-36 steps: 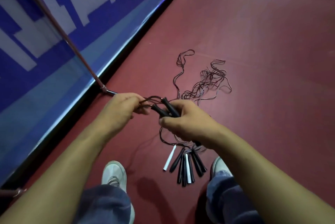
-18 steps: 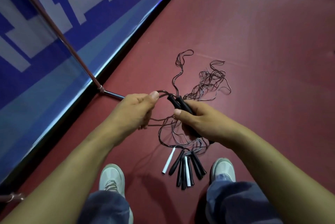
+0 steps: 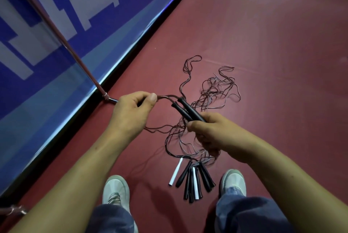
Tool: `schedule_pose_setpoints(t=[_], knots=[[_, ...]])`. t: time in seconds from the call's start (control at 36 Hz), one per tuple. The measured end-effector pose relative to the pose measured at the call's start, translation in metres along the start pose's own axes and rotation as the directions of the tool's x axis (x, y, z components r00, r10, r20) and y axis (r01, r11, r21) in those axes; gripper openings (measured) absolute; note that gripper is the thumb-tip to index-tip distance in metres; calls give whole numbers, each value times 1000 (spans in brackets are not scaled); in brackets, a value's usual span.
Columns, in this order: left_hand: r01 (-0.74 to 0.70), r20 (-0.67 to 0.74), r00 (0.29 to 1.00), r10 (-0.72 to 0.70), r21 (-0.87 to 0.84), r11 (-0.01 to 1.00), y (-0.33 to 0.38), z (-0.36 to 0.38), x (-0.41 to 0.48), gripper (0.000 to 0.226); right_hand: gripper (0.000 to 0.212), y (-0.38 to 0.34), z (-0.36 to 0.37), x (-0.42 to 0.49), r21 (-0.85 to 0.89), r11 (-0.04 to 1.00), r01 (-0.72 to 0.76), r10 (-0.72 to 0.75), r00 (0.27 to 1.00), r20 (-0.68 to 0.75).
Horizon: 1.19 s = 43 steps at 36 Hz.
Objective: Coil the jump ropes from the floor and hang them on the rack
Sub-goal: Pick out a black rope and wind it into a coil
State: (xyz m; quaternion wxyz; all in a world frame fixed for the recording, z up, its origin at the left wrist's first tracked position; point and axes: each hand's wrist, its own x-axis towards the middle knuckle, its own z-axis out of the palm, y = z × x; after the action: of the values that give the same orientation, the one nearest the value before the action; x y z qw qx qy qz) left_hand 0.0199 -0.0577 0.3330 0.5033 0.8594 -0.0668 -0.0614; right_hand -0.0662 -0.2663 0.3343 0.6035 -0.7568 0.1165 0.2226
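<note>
My right hand [image 3: 211,131] grips two black jump rope handles [image 3: 188,110] that point up and to the left. From their tips a thin dark cord [image 3: 165,97] arcs to my left hand [image 3: 131,110], which pinches it between thumb and fingers. Loops of the same cord hang below both hands. On the red floor lies a tangle of thin ropes [image 3: 216,89], and several black and white handles [image 3: 192,180] lie bunched between my shoes.
A metal rack leg [image 3: 62,42] slants down to the floor at the left, in front of a blue and white banner [image 3: 56,16]. My two light shoes [image 3: 116,189] stand at the bottom. Red floor stretches to the right.
My hands have moved apart. The left hand has slid along the cord to the left, the right hand has drawn the two handles down and right, stretching the cord between them.
</note>
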Motion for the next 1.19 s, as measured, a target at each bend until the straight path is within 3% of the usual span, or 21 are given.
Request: schedule_pose_setpoints(t=[0.11, 0.25, 0.39, 0.64, 0.89, 1.08, 1.19], knots=[[-21, 119, 993, 12, 68, 997, -6, 0, -3, 16, 20, -3, 3, -1, 80, 996, 48, -45, 998, -47], [-51, 244, 970, -1, 205, 977, -7, 11, -10, 36, 15, -9, 12, -4, 294, 948, 125, -119, 992, -37], [-50, 312, 950, 15, 104, 993, -1, 15, -15, 22, 20, -9, 18, -1, 354, 925, 136, -125, 991, -55], [23, 103, 994, -24, 11, 1000, -4, 6, -8, 22, 18, -24, 16, -8, 580, 814, -41, -57, 987, 150], [80, -217, 973, -75, 14, 997, 0, -10, 0, 23, 27, -15, 29, -10, 309, 945, -106, 28, 969, 246], [39, -217, 975, -37, 4, 999, 1, -16, 3, 23, 23, -13, 30, -11, 303, 943, -138, 44, 954, 296], [116, -29, 992, -124, -186, 976, -2, -14, 4, 25, 22, -13, 27, -10, 460, 873, -164, 20, 953, 302]])
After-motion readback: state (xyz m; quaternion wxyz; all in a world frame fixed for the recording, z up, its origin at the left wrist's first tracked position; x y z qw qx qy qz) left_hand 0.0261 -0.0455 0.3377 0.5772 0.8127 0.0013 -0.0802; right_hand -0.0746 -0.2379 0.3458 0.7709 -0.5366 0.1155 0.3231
